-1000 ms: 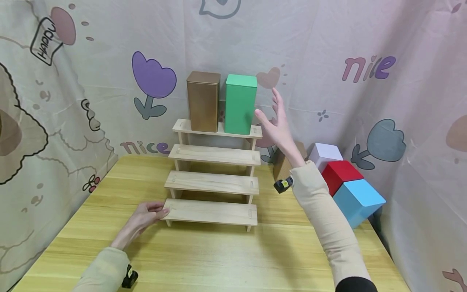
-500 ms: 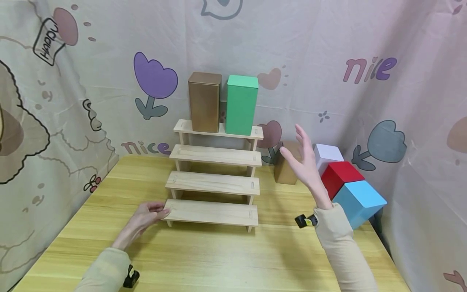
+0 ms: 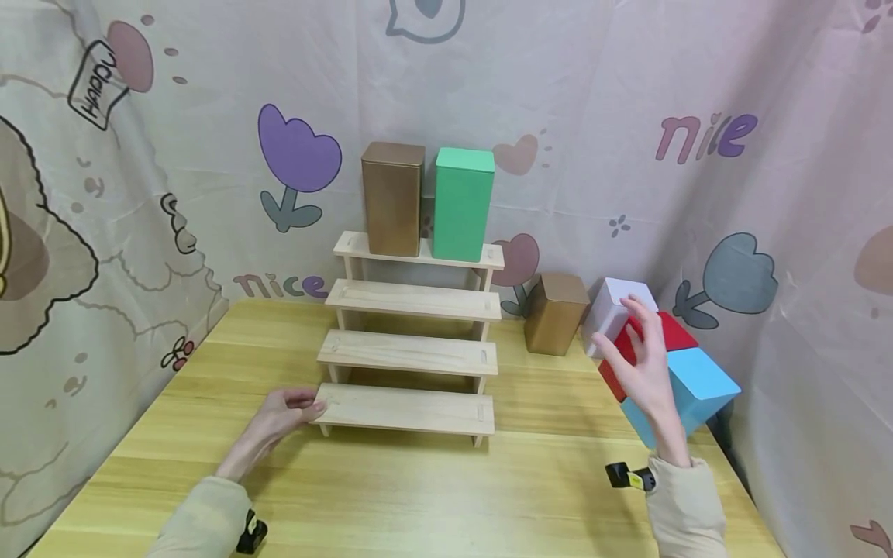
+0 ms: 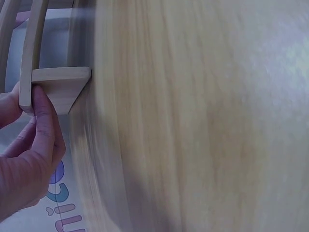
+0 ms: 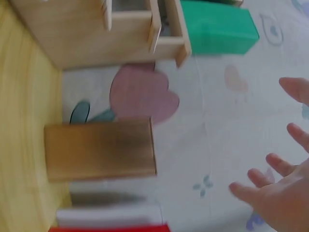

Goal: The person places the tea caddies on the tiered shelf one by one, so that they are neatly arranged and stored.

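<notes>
A four-tier wooden step shelf [image 3: 405, 407] stands on the table. My left hand [image 3: 268, 426] pinches the left end of its lowest board; the left wrist view shows the thumb on one face and fingers [image 4: 44, 121] on the other. My right hand [image 3: 645, 372] is held in the air, fingers spread and holding nothing. In the head view it overlaps a red box [image 3: 673, 333] and a light blue box [image 3: 705, 384], partly hiding them. On the top tier stand a tall brown box [image 3: 393, 205] and a tall green box [image 3: 463, 209], side by side and apart.
Right of the shelf, a smaller brown box [image 3: 554, 318] stands near the back of the wooden table [image 3: 391, 496]. Beside it is a white box [image 3: 603, 318]. A printed cloth [image 3: 593, 116] hangs behind and along the sides.
My right hand has moved right and down, away from the green box to the boxes at the table's right. My left hand has kept its hold on the lowest board.
</notes>
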Demonstrator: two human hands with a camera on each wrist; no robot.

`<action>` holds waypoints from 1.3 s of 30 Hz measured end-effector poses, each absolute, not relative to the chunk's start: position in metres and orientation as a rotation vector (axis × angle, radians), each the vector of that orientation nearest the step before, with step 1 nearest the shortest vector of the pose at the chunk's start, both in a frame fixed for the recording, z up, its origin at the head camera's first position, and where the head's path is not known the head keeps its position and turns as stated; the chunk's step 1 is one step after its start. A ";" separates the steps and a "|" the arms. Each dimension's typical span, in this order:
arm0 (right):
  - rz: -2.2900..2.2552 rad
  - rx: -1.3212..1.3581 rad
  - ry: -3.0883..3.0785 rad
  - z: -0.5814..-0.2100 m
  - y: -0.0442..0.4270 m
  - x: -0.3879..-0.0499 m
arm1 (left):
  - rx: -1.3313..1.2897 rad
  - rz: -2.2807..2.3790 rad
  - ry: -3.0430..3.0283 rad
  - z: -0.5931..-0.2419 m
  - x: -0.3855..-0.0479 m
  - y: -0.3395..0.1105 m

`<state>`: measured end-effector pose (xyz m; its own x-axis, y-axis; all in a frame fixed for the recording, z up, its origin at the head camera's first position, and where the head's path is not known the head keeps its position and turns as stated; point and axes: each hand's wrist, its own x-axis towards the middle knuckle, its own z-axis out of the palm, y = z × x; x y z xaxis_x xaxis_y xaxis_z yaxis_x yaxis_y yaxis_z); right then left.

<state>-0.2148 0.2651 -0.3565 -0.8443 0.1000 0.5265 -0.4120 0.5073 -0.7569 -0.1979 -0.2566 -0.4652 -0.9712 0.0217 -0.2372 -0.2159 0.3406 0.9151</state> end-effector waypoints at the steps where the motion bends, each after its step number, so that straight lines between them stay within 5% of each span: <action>1: 1.313 0.226 -2.231 -0.359 0.269 -0.212 | -0.172 1.683 2.398 -0.465 -0.198 -0.257; 17: 1.191 -0.060 -2.143 -0.388 0.328 -0.183 | -0.164 1.700 2.408 -0.466 -0.196 -0.255; 39: 1.128 -0.300 -1.948 -0.430 0.357 -0.190 | -0.162 1.700 2.408 -0.467 -0.197 -0.256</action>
<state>-0.1902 0.3569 -0.4296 -0.6159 0.5662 0.5478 -0.1932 0.5655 -0.8018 -0.1974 -0.2561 -0.4674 -0.9762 0.0197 -0.2160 -0.1969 0.3369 0.9207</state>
